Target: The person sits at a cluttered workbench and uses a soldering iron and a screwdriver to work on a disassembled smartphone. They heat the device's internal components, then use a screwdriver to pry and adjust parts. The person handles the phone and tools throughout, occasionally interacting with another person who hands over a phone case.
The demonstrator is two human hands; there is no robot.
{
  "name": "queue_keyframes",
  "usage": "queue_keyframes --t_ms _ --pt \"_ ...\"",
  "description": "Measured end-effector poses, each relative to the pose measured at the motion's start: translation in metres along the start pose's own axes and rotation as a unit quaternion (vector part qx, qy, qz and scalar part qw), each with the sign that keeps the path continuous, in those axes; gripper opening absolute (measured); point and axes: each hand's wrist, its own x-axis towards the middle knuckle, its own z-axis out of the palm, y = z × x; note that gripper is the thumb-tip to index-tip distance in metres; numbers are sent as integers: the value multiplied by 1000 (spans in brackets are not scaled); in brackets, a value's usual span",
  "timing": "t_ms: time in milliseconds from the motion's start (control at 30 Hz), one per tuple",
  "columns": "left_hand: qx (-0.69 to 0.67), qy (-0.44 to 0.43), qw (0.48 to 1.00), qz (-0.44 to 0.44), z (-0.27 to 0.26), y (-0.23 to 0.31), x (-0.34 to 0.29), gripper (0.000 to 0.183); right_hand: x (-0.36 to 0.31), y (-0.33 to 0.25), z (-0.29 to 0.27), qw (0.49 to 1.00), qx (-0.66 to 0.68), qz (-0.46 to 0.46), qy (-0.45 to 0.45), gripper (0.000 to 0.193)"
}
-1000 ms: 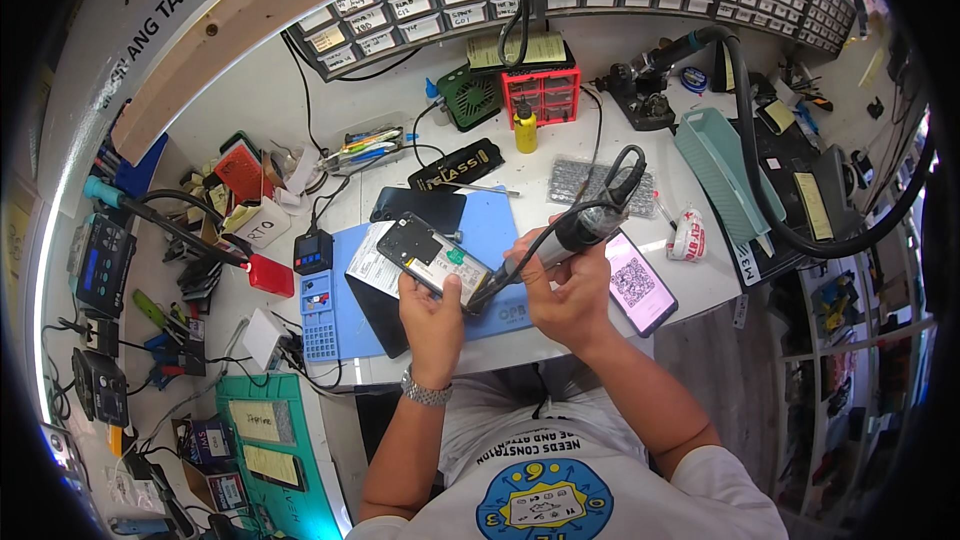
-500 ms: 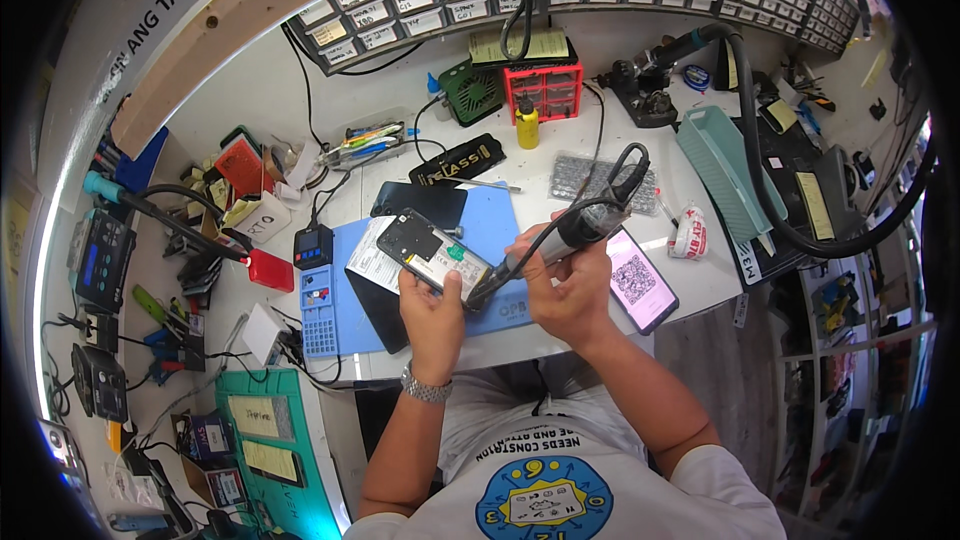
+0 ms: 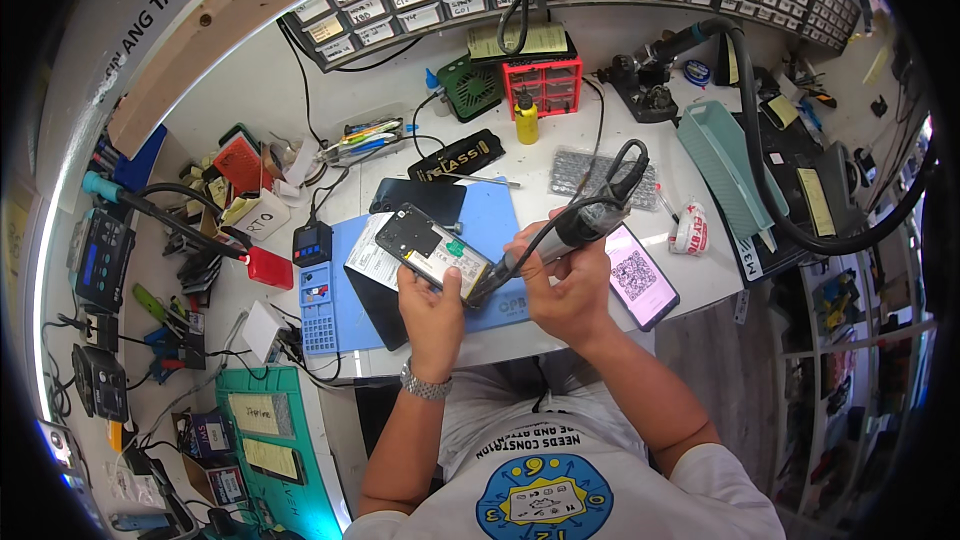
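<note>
My left hand (image 3: 432,328) is closed on an opened smartphone (image 3: 418,238), its back cover off and the dark inner plate and battery showing. The phone is tilted above a blue work mat (image 3: 490,210). My right hand (image 3: 572,298) wraps around a corded handheld power tool (image 3: 582,227) with a grey body and a dark head. The tool's head meets the phone's lower right corner; whether it touches the edge I cannot tell. A paper slip (image 3: 368,258) and dark flat panels (image 3: 372,302) lie on the mat under and beside the phone.
A second phone (image 3: 645,280) with a lit pink screen lies right of my right hand. Bubble wrap (image 3: 590,176), a yellow bottle (image 3: 526,120), a red drawer box (image 3: 545,87) and a teal tray (image 3: 725,165) stand farther back. The tool's black cable (image 3: 628,162) loops above it.
</note>
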Motion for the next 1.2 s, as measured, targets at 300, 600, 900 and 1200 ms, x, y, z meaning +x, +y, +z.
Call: queue_keyframes --t_ms 300,600,900,1200 --pt "-32 1 999 9 7 0 10 45 3 0 -1 1000 11 11 20 44" --pt "-39 0 998 48 13 -16 16 44 -4 1 0 999 43 9 23 46" --pt "-33 8 998 53 14 -17 14 44 -5 1 1 1000 21 -11 10 47" --pt "-9 15 1000 9 12 -15 15 44 -8 3 8 999 0 -30 -26 46"
